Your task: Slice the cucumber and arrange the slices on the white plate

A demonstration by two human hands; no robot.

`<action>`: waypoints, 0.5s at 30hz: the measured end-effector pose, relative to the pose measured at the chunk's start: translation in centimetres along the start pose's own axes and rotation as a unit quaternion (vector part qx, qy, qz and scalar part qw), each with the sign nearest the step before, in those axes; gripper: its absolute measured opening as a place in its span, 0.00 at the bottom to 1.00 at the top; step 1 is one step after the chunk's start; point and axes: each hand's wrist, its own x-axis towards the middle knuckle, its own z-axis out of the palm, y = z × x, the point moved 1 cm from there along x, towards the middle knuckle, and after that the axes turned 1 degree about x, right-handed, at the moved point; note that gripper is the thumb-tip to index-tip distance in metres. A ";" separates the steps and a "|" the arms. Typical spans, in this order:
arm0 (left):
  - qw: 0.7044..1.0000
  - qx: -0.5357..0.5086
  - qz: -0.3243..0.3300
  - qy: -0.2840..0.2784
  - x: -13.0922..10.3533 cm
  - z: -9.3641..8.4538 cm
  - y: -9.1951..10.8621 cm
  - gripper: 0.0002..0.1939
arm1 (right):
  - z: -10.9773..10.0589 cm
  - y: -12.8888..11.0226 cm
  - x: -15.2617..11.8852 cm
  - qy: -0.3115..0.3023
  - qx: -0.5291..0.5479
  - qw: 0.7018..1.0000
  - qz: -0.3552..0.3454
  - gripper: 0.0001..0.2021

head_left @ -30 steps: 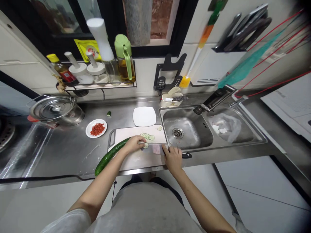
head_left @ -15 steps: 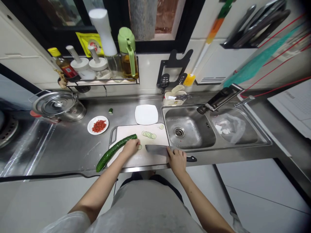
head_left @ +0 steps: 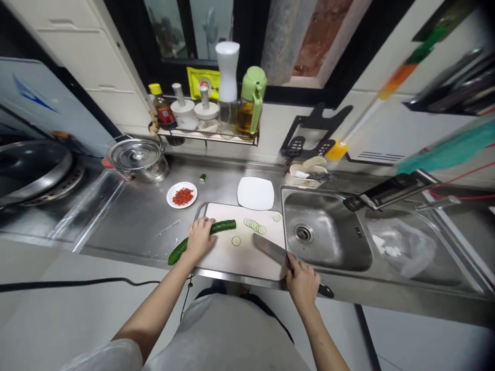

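Observation:
My left hand point(head_left: 200, 238) is wrapped over the middle of a long green cucumber point(head_left: 224, 225), whose cut end points right across the white cutting board point(head_left: 232, 260). A single slice point(head_left: 236, 240) lies flat on the board just right of that hand. Several overlapping slices point(head_left: 255, 225) form a row farther back, and another slice point(head_left: 276, 217) is at the board's back right corner. My right hand point(head_left: 302, 278) grips the knife point(head_left: 270, 250) by its handle, the blade angled over the right part of the board.
Behind the board sits a white square plate point(head_left: 255, 193). A plate of red pieces point(head_left: 182, 196), a cucumber end point(head_left: 202, 177) and a lidded pot point(head_left: 139, 157) stand left. The sink point(head_left: 325, 232) is right; bottles line a rack point(head_left: 209, 135).
The view has turned to the left. My left hand has moved back from the cucumber's cut end to its middle, uncovering the single slice. The knife is now farther from the cucumber.

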 end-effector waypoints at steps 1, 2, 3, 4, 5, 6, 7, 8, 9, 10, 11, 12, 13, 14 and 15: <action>1.000 -0.004 -0.016 -0.014 -0.1 -0.2 -1.0 0.28 | 0.2 0.0 0.1 -0.001 0.009 1.000 0.004 0.22; 0.999 -0.010 -0.026 -0.031 -0.2 -0.3 -1.9 0.30 | 0.3 0.0 0.2 0.000 0.018 1.000 0.008 0.21; 0.998 -0.018 -0.031 -0.047 -0.3 -0.3 -2.6 0.31 | 0.4 0.1 0.3 0.001 0.028 1.000 0.012 0.21; 0.997 -0.029 -0.034 -0.059 -0.4 -0.2 -3.2 0.30 | 0.6 0.1 0.4 0.003 0.038 0.999 0.015 0.20; 0.996 -0.043 -0.035 -0.067 -0.4 0.0 -3.6 0.28 | 0.7 0.0 0.5 0.005 0.047 0.999 0.019 0.20; 0.995 -0.059 -0.036 -0.071 -0.5 0.2 -3.8 0.27 | 0.7 0.0 0.6 0.006 0.055 0.998 0.021 0.20; 0.994 -0.075 -0.038 -0.070 -0.6 0.4 -4.0 0.25 | 0.8 0.0 0.8 0.006 0.062 0.998 0.023 0.20; 0.993 -0.091 -0.039 -0.066 -0.6 0.6 -4.1 0.24 | 0.8 0.0 0.8 0.004 0.067 0.997 0.024 0.20; 0.992 -0.105 -0.039 -0.060 -0.6 0.8 -4.2 0.24 | 0.7 0.0 0.9 0.002 0.070 0.997 0.024 0.20; 0.991 -0.117 -0.039 -0.055 -0.6 1.0 -4.3 0.24 | 0.7 0.0 0.9 0.000 0.073 0.997 0.025 0.20; 0.990 -0.128 -0.038 -0.050 -0.6 1.2 -4.4 0.24 | 0.7 0.0 0.9 -0.002 0.074 0.997 0.025 0.20; 0.989 -0.136 -0.037 -0.047 -0.6 1.3 -4.5 0.24 | 0.7 0.0 0.9 -0.003 0.076 0.997 0.025 0.21; 0.988 -0.144 -0.037 -0.045 -0.5 1.3 -4.7 0.24 | 0.7 0.0 0.8 -0.003 0.077 0.997 0.025 0.21; 0.987 -0.150 -0.038 -0.041 -0.3 1.2 -4.9 0.25 | 0.7 0.0 0.7 -0.003 0.079 0.997 0.024 0.21; 0.987 -0.154 -0.041 -0.034 -0.1 1.1 -5.1 0.25 | 0.7 0.1 0.7 -0.003 0.082 0.996 0.022 0.21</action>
